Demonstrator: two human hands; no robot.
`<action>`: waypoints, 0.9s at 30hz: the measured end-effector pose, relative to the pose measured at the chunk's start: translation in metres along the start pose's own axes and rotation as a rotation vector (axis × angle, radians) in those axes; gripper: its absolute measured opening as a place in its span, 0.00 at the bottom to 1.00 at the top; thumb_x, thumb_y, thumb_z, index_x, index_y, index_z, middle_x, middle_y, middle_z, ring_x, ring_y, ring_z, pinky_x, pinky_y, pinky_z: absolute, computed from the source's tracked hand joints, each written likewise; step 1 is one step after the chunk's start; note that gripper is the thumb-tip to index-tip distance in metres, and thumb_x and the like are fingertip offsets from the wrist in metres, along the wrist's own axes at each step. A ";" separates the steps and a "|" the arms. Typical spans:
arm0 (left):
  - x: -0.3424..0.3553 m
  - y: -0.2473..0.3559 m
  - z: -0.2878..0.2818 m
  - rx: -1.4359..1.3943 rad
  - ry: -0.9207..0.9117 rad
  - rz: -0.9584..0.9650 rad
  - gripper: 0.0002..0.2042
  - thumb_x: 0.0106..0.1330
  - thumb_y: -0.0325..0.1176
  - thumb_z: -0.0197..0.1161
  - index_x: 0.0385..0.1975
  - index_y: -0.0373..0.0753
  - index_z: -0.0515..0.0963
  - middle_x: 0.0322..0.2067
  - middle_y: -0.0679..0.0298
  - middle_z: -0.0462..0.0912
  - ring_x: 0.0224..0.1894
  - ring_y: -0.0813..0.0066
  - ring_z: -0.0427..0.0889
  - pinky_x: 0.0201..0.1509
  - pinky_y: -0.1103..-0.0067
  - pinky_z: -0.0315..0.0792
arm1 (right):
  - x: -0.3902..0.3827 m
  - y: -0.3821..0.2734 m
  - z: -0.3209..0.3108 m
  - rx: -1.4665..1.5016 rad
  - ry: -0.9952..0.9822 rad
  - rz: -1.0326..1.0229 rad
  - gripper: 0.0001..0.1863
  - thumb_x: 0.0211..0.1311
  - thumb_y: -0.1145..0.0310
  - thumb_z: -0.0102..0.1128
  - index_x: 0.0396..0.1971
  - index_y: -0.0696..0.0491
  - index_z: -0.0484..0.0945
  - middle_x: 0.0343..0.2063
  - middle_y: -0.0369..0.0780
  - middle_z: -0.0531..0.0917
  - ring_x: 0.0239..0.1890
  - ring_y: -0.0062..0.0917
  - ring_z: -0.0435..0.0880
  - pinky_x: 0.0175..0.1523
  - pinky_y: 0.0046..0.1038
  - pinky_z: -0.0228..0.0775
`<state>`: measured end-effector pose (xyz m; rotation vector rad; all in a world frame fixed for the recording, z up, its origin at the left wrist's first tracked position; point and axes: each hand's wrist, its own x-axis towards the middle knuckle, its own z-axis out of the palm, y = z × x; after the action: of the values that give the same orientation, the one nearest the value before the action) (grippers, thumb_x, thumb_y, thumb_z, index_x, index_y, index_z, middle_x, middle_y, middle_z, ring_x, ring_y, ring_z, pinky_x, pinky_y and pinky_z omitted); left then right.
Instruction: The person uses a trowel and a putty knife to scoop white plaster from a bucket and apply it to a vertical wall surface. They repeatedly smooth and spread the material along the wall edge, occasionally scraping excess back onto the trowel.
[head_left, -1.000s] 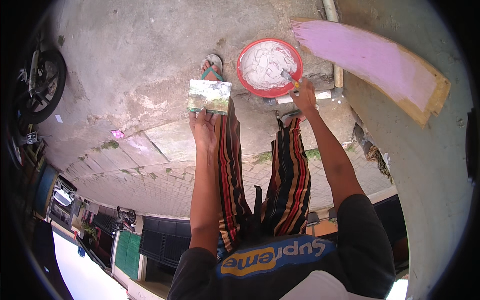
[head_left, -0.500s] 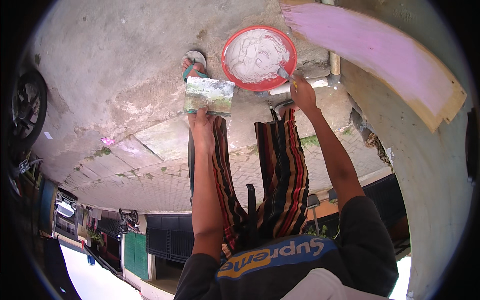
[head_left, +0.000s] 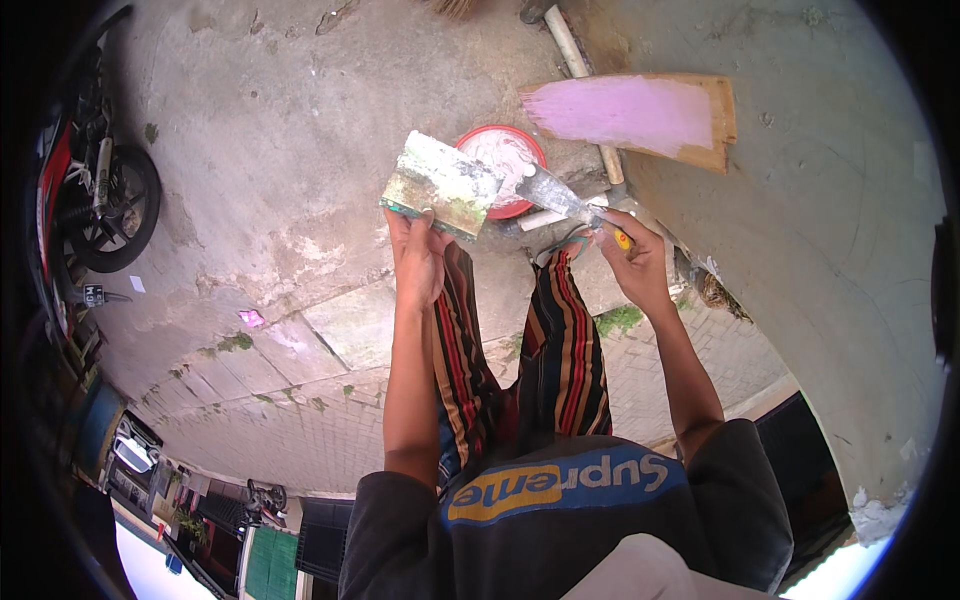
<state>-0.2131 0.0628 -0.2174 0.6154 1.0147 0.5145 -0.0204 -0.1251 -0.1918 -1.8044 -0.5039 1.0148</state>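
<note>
My left hand (head_left: 418, 262) grips the near edge of a flat rectangular putty board (head_left: 432, 182), thumb on top. The board is smeared white and brownish, with a green strip along its held edge. In my right hand (head_left: 640, 262) is a putty knife (head_left: 553, 194) with a yellow and dark handle. Its blade points left toward the board and carries a little white paste near the tip. Beyond and below both tools, a red basin (head_left: 541, 150) of whitish putty (head_left: 495, 150) stands on the ground, partly hidden by the board and the blade.
A pink-painted wooden board (head_left: 630, 112) leans at the grey wall (head_left: 830, 250) on the right. White pipes (head_left: 567, 42) lie along the wall's foot. A motorcycle (head_left: 120, 200) stands at the left on the concrete ground (head_left: 250, 150). Broom bristles (head_left: 452, 8) show at the far edge.
My right hand has lifted the putty knife out of the basin and brought it near the board. My left hand has raised and tilted the board. The view has shifted, and I stand more upright.
</note>
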 end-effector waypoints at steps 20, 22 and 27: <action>-0.211 0.133 0.134 0.318 -0.320 0.438 0.24 0.69 0.23 0.45 0.63 0.37 0.49 0.55 0.56 0.65 0.53 0.72 0.71 0.42 0.79 0.78 | -0.133 -0.199 -0.030 0.101 0.162 -0.372 0.12 0.60 0.76 0.60 0.43 0.63 0.78 0.36 0.37 0.81 0.39 0.15 0.75 0.46 0.19 0.67; -0.222 0.130 0.138 0.363 -0.387 0.451 0.23 0.69 0.24 0.45 0.62 0.37 0.49 0.55 0.56 0.66 0.53 0.72 0.71 0.44 0.77 0.77 | -0.141 -0.215 -0.026 0.129 0.180 -0.433 0.12 0.60 0.76 0.60 0.42 0.63 0.78 0.37 0.37 0.82 0.40 0.15 0.76 0.47 0.19 0.67; -0.238 0.143 0.140 0.251 -0.304 0.392 0.23 0.68 0.23 0.45 0.62 0.38 0.50 0.55 0.56 0.66 0.53 0.71 0.72 0.47 0.76 0.77 | -0.165 -0.250 -0.036 0.175 0.244 -0.541 0.13 0.58 0.76 0.60 0.43 0.63 0.78 0.37 0.41 0.83 0.40 0.17 0.77 0.48 0.20 0.69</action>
<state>-0.2081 -0.0221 0.0815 1.0948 0.6733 0.6175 -0.0600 -0.1509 0.1059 -1.4910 -0.6786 0.4454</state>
